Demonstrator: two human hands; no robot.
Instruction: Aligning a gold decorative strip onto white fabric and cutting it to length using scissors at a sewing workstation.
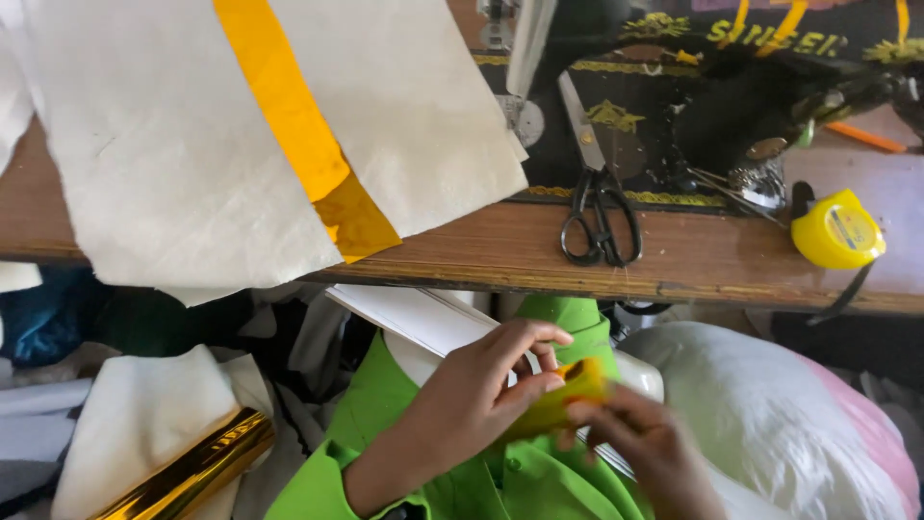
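Two hands, one small yellow strip: left hand and right hand both pinch it with closed fingers, near centre, below the desk edge. Strip is glossy, thin, folded. On desk: one black scissors, one yellow tape measure, one cream cloth with a gold band. One shiny gold foil roll near left.

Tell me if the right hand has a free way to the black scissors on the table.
Probably yes. The scissors lie uncovered near the table's front edge with nothing in between, but the right hand is pinching a yellow strip with the left hand.
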